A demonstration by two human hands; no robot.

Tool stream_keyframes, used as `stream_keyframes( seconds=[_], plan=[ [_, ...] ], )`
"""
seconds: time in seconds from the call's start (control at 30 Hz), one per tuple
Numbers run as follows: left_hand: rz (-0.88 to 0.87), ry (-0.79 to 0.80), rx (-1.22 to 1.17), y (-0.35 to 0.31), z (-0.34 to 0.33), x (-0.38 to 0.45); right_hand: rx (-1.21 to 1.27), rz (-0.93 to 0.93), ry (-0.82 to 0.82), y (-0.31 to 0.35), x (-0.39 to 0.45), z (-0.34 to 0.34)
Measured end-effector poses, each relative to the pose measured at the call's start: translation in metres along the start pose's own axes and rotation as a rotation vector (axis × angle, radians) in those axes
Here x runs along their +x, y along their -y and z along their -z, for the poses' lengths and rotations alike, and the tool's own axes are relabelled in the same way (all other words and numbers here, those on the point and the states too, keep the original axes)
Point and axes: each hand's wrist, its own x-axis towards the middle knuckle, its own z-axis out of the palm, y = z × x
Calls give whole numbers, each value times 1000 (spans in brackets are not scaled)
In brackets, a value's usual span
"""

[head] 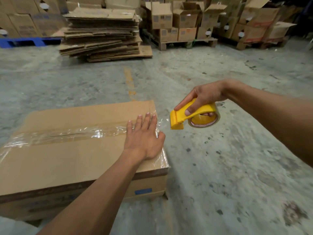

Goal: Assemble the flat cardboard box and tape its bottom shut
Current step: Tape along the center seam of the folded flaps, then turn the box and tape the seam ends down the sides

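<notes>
From the head camera, a stained concrete floor (220, 167) with a faded orange line (129, 78) runs back to a stack of flattened cartons (103, 34), a blue pallet (25, 41) and wooden pallets (186, 43) carrying printed boxes whose writing is too blurred to read. The cardboard box (81, 160) sits on the floor at lower left, clear tape (67, 134) along its centre seam, a blue label (143, 191) on its side. The left hand (144, 138) presses flat, fingers straight, on the tape near the box's right edge. The right hand (205, 97) grips a yellow tape dispenser (194, 116) just beside that edge; its roll's print is illegible.
</notes>
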Motion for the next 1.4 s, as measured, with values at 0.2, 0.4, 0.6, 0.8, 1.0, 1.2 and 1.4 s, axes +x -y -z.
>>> stream_keyframes(
  seconds=[0.2, 0.4, 0.6, 0.8, 1.0, 1.2, 1.4],
  plan=[
    [6, 12, 19, 4, 1, -3, -65, -3, -60, 12, 35, -41],
    [-5, 14, 15, -1, 2, -2, -455, -41, -71, 60, 30, -36],
    [-3, 17, 24, 2, 5, -7, -793, -315, 25, 28, 36, -92],
    [-119, 45, 98, 3, 7, 0, -599, -290, -81, -8, 28, -98],
    [-409, 17, 162, 11, 24, 19, -468, -258, -192, -29, 23, -71],
    [-585, 68, 199, 17, 22, 39, -186, -175, -336, -37, 10, -55],
    [-624, -27, 215, 19, 14, 49, 223, -95, -497, -20, 15, -54]
  ],
)
